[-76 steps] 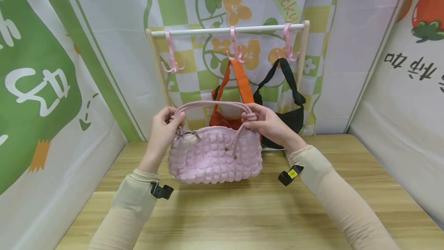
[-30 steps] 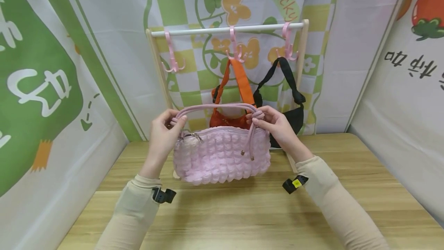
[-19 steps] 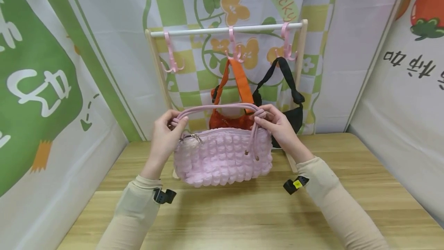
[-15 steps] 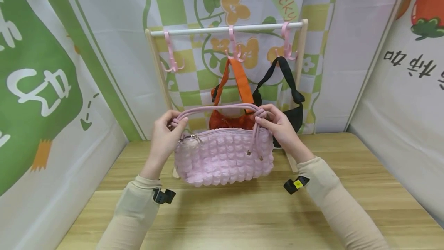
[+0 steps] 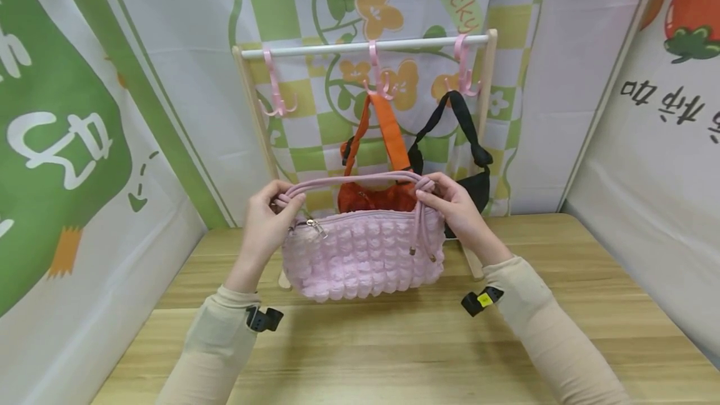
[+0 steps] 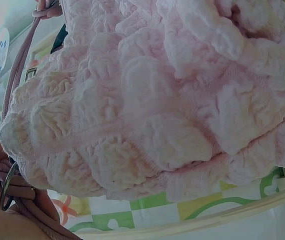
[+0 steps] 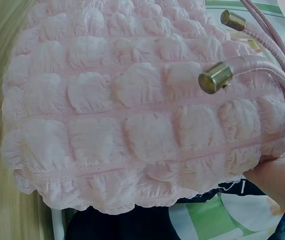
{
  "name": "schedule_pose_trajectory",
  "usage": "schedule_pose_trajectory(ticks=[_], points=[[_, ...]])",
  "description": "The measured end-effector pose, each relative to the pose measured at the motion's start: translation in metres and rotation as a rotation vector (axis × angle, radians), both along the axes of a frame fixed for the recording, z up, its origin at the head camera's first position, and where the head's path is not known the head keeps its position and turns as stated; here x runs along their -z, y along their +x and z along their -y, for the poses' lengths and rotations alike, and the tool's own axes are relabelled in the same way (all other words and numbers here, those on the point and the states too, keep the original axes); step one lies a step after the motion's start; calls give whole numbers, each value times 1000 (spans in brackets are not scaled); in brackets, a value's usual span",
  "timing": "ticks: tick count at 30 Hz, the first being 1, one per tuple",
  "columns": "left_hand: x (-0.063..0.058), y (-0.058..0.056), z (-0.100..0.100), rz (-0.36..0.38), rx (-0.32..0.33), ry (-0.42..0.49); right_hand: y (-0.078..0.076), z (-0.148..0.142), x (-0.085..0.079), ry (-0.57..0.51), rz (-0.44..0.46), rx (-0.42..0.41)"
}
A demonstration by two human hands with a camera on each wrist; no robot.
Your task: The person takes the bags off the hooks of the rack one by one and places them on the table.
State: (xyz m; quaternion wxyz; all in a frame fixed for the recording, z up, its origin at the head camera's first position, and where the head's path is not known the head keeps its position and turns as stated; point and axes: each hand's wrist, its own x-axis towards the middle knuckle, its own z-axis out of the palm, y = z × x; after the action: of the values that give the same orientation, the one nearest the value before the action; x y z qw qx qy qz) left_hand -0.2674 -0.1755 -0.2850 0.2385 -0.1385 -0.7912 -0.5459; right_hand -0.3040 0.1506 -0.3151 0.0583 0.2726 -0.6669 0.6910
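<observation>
A pink puffy handbag (image 5: 365, 258) hangs from both hands in front of the rack, its zipped top facing up. My left hand (image 5: 267, 217) pinches the left end of its corded handle (image 5: 349, 179), beside the zip pull (image 5: 315, 227). At the knot on the other end, my right hand (image 5: 458, 211) pinches the handle. Two cord tails with gold metal tips (image 7: 215, 78) dangle over the bag's front. In the left wrist view, a metal ring (image 6: 6, 187) shows at the left fingers. The handbag partly covers an orange bag (image 5: 377, 197) behind it.
A rack with a white bar (image 5: 360, 49) and wooden posts stands at the back of the wooden table (image 5: 371, 355). Three pink hooks hang on it; the left hook (image 5: 277, 89) bears nothing. The orange bag hangs at the middle one, a black bag (image 5: 477, 192) at the right one.
Both hands have shifted to the right with the handbag since the earliest frame, the right hand more. The handle is stretched wider, and the cord tails have swung right.
</observation>
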Motion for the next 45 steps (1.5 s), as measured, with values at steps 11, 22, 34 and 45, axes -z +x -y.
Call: schedule_pose_trajectory(ticks=[11,22,34,45], points=[[4,2,0,-31,-7,-33,3,3,-1,-66,-7,2],[7,5,2,-72,-106,-84,8,4,-2,-90,-2,6],[8,6,5,-103,-181,-78,10,3,-3,-75,-25,0],[13,6,6,-137,-296,-62,10,0,0,-91,-7,-62]])
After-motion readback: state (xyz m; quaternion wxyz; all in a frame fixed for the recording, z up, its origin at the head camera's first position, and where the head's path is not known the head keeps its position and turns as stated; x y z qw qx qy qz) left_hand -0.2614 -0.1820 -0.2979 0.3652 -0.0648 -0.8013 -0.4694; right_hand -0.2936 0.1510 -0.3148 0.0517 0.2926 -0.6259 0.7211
